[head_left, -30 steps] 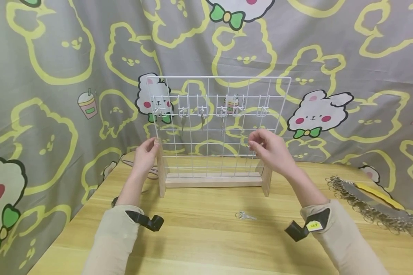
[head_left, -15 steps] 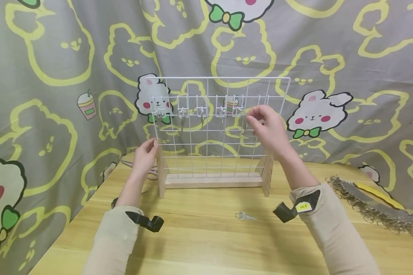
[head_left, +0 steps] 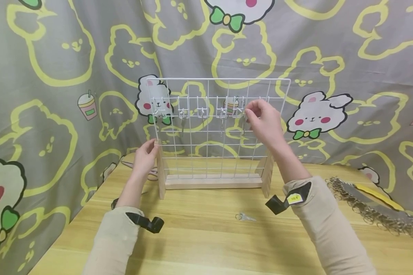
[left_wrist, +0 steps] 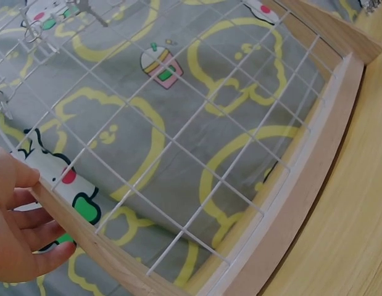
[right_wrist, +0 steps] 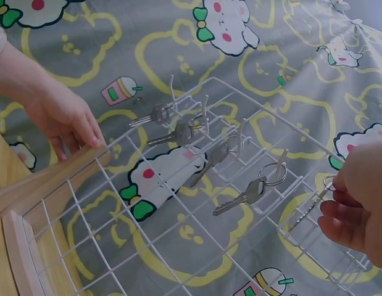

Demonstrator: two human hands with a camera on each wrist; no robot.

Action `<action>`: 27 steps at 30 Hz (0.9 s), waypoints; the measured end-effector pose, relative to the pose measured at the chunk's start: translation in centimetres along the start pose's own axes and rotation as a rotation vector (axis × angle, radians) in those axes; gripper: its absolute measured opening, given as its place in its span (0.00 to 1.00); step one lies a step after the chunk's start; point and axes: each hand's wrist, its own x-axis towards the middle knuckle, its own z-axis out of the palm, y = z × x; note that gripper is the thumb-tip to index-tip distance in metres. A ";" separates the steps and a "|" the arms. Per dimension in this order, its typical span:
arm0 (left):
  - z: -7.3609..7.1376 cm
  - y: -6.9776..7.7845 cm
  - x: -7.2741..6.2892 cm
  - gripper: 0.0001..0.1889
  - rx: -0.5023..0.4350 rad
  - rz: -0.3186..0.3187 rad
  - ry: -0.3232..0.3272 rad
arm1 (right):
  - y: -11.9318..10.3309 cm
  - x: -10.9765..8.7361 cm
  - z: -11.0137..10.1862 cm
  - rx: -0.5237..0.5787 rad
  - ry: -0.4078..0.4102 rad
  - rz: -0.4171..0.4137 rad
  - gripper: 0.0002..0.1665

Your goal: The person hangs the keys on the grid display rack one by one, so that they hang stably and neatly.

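Note:
A white wire grid rack point(head_left: 207, 79) stands upright in a wooden frame with a base bar point(head_left: 213, 184). My left hand point(head_left: 145, 156) pinches the top of the left wooden post point(left_wrist: 86, 233) between thumb and fingers. Up at the row of hooks, my right hand point(head_left: 266, 123) pinches a key ring point(right_wrist: 329, 181) with a key point(right_wrist: 306, 211) dangling below it. The ring is right beside the tip of a white hook, partly hidden by the fingers. Several keys point(right_wrist: 247, 196) hang by rings from the hooks further left.
A loose key with a ring point(head_left: 246, 217) lies on the wooden table point(head_left: 199, 244) in front of the rack. At right lies a bundle of many rings point(head_left: 375, 210) with a yellow strip. Scissors point(head_left: 152, 173) lie behind the left arm. A patterned curtain point(head_left: 313, 30) hangs behind.
My right hand has risen with the key from the grid's lower right to the hook row, shifting slightly left at the end. The left hand has stayed on the post.

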 end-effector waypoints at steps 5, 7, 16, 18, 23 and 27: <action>0.0 0.0 -0.1 0.26 0.003 0.004 0.005 | 0.0 0.2 0.4 -0.039 0.030 0.008 0.07; 0.0 0.0 -0.1 0.26 0.005 0.005 0.007 | 0.0 0.2 0.4 -0.059 0.032 -0.001 0.07; 0.0 0.1 -0.1 0.26 0.000 0.007 0.002 | 0.6 0.0 0.9 -0.060 0.030 0.002 0.07; 0.0 0.0 -0.1 0.26 -0.002 0.006 0.001 | 0.8 0.0 1.0 -0.051 0.029 -0.002 0.08; 0.0 -0.1 0.0 0.26 0.001 0.006 -0.001 | 1.2 -0.2 1.2 -0.045 0.031 -0.007 0.09; 0.0 -0.1 0.0 0.26 0.001 0.006 0.001 | 1.8 -0.6 1.3 -0.044 0.024 -0.008 0.09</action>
